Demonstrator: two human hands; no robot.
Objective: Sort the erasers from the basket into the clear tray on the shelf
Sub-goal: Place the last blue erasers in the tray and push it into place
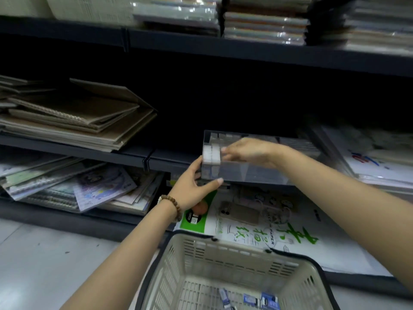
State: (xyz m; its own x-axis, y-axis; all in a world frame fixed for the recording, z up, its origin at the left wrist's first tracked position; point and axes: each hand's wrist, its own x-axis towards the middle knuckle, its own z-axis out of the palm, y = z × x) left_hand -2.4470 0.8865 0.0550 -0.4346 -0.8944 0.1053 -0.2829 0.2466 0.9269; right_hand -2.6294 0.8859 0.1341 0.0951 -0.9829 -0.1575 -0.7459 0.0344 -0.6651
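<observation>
White block erasers (211, 155) sit stacked in the clear plastic tray's (257, 175) left front corner; more lie in the beige plastic basket (223, 251) below the tray. Probably light, firm, grippy: pinch the short sides. Left hand (194, 182) fingers clamp the tray's corner; right hand (245, 152) fingers straight, touching the stack.

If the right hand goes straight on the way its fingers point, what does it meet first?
Right hand meets the white erasers at the left end of the clear tray; close, depth unclear.

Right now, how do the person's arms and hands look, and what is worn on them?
Both forearms are bare, without sleeves. The left hand and right hand have no gloves. On the left wrist sits a bracelet of round brown beads, with a white piece beside it.
</observation>
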